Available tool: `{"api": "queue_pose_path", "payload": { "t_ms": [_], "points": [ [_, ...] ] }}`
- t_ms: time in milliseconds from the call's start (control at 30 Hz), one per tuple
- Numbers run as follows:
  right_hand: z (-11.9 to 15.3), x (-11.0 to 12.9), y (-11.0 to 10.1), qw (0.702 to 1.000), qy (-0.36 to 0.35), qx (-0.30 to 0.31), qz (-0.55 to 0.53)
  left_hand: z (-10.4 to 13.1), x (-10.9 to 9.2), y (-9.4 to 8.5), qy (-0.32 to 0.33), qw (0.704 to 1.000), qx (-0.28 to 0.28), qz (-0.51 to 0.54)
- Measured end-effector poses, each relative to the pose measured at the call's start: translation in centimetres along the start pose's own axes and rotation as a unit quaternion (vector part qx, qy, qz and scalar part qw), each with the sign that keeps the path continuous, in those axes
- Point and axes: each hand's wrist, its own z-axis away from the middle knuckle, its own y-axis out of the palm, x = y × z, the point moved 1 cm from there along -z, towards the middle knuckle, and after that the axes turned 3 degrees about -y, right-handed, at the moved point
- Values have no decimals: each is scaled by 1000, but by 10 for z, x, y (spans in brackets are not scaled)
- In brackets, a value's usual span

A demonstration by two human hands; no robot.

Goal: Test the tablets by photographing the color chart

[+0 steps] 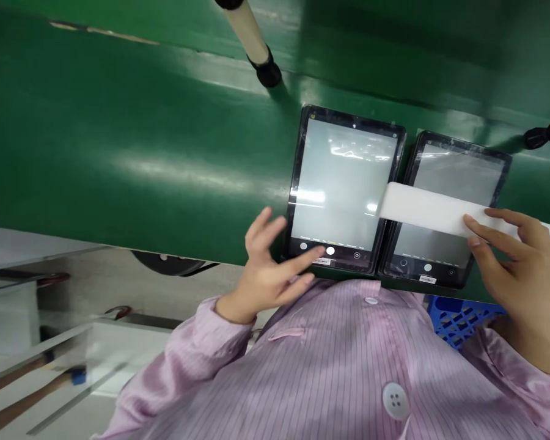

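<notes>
Two black-framed tablets lie side by side on the green table [165, 153], both with lit screens showing round buttons along the lower edge. At the lower left corner of the left tablet [343, 177] is my left hand [275, 269], its fingers spread and holding nothing, the index fingertip over the lower part of the screen near the white round button. A long white strip [431, 209] crosses the right tablet [458, 168], its left end reaching the left tablet's edge. My right hand [517, 256] has its fingers closed on this strip.
Beyond the left tablet a pale post with black ends [252, 36] meets the table. Another post [543, 134] stands at the right edge. A blue plastic basket [462, 318] is below the table edge. Grey-white racks [105, 348] and a dark round object [169, 263] show at lower left.
</notes>
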Motion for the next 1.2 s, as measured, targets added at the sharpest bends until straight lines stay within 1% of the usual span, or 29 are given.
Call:
{"api": "queue_pose_path", "payload": {
  "t_ms": [67, 100, 167, 233, 333, 367, 433, 500, 533, 633, 700, 833, 900, 1000, 1067, 1133, 1200],
  "points": [
    [-3, -2, -4, 1000, 1, 14, 1, 3, -10, -1, 76, 992, 17, -97],
    [-5, -3, -6, 1000, 1, 18, 2, 3, -15, -1, 104, 987, 9, -126],
    [-8, -6, -8, 1000, -4, 26, 2, -1, -21, 1, 124, 981, -21, -148],
    [-10, -11, -9, 999, -13, 29, 1, -5, -23, 2, 132, 979, -53, -144],
    [-12, -19, -9, 999, -26, 23, -9, -9, -23, 4, 153, 973, -73, -157],
    [-12, -22, -9, 999, -25, 21, -13, -9, -23, 5, 156, 971, -68, -169],
    [-13, -25, -9, 999, -26, 19, -19, -10, -23, 5, 134, 971, -42, -195],
    [-14, -26, -9, 999, -32, 19, -25, -11, -24, 3, 120, 972, -31, -199],
    [-15, -25, -9, 999, -35, 18, -30, -11, -24, 2, 123, 973, -35, -194],
    [-17, -20, -10, 999, -31, 22, -34, -12, -25, -3, 155, 971, -83, -165],
    [-18, -17, -10, 999, -31, 34, -27, -13, -24, -5, 155, 970, -103, -157],
    [-18, -17, -9, 998, -52, 39, -17, -16, -24, -6, 131, 975, -111, -142],
    [-17, -17, -8, 998, -54, 40, -17, -22, -27, -5, 133, 975, -112, -137],
    [-14, -16, -5, 998, -45, 45, -22, -41, -38, 1, 155, 974, -97, -132],
    [-11, -13, -2, 998, -42, 44, -24, -57, -50, 9, 181, 974, -75, -115],
    [-8, -9, 1, 998, -46, 41, -19, -74, -65, 21, 221, 971, -42, -83],
    [-5, -7, 4, 998, -54, 44, -6, -89, -81, 35, 253, 966, 8, -56]
  ]
}}
